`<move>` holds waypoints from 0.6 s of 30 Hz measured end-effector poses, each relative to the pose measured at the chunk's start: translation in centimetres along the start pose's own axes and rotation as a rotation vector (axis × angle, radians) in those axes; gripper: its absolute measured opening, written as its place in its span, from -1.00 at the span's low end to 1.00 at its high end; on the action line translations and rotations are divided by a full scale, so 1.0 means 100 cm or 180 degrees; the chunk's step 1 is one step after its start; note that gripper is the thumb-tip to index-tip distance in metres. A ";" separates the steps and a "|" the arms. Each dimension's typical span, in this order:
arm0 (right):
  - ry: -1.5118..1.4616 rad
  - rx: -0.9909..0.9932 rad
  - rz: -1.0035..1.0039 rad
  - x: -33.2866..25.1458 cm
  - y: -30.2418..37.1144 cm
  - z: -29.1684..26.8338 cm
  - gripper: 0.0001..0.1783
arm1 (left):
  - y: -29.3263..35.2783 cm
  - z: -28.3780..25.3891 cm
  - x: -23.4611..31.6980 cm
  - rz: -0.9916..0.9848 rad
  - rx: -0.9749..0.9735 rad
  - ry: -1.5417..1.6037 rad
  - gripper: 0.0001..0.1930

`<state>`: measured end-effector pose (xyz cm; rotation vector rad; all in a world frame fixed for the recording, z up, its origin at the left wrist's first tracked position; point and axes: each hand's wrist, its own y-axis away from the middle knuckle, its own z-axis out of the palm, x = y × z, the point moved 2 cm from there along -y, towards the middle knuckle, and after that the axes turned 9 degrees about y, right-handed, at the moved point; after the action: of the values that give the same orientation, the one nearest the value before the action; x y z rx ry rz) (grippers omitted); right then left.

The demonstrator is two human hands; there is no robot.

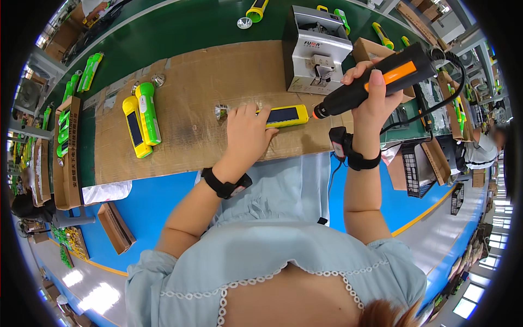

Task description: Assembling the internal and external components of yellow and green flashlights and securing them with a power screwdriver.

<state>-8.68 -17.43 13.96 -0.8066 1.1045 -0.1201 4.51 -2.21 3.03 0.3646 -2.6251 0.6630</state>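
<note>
Left hand [246, 128] has fingers bent over the torch [287, 116], holding it flat on the cardboard [185, 103]; right hand [377, 101] wraps the driver [370, 84]. Torch likely light, stiff, slippery; grip body sides, sparing the panel [282, 114]. Left end hidden; bit contact unclear.

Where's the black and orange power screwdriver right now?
In the head view, the power screwdriver is right of centre, held in the right grip beside the silver machine, its tip by the end of the yellow flashlight under the left grip.
</note>
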 end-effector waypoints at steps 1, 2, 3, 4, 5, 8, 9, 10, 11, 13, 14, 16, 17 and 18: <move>0.0060 0.0038 -0.0006 0.000 0.003 -0.002 -0.71 | 0.000 0.000 0.000 -0.0014 -0.0010 0.0012 -0.46; 0.0069 0.0034 0.0008 0.000 0.005 -0.002 -0.71 | 0.000 0.001 -0.001 0.0003 0.0013 0.0029 -0.46; 0.0034 0.0095 -0.0003 0.001 0.006 -0.003 -0.70 | 0.001 0.001 -0.001 0.0023 0.0038 0.0045 -0.46; 0.0001 0.0156 -0.0018 0.001 0.007 -0.004 -0.69 | 0.001 0.002 -0.001 0.0017 0.0033 0.0056 -0.46; 0.0010 0.0152 -0.0012 0.002 0.008 -0.005 -0.69 | 0.002 0.003 -0.001 0.0064 0.0092 0.0081 -0.46; 0.0019 0.0180 0.0032 0.008 0.012 -0.008 -0.68 | 0.003 0.003 0.000 0.0132 0.0184 0.0104 -0.45; 0.0131 0.0156 0.0034 0.011 0.014 -0.009 -0.65 | 0.003 0.002 0.000 0.0159 0.0212 0.0103 -0.45; 0.0246 0.0133 0.0034 0.013 0.016 -0.010 -0.62 | 0.003 0.002 0.000 0.0151 0.0217 0.0102 -0.45; 0.0242 0.0123 0.0037 0.016 0.018 -0.009 -0.62 | 0.003 0.002 0.000 0.0121 0.0166 0.0108 -0.47; 0.0392 0.0103 0.0016 0.022 0.022 -0.007 -0.63 | 0.002 0.002 0.000 0.0084 0.0117 0.0112 -0.49; 0.0344 0.0089 0.0061 0.024 0.025 -0.005 -0.65 | 0.002 0.002 0.000 0.0070 0.0091 0.0132 -0.49; 0.0248 0.0092 0.0097 0.026 0.027 -0.002 -0.67 | 0.002 0.001 0.000 0.0045 0.0068 0.0151 -0.49; 0.0154 0.0101 0.0130 0.027 0.028 -0.002 -0.68 | 0.001 0.001 0.000 0.0051 0.0052 0.0128 -0.49; 0.0151 0.0092 0.0133 0.027 0.028 -0.002 -0.68 | 0.001 0.001 0.000 0.0058 0.0036 0.0104 -0.49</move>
<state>-8.38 -16.81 10.10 -0.7575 1.1614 -0.1205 4.46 -2.15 2.84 0.3309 -2.5975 0.6844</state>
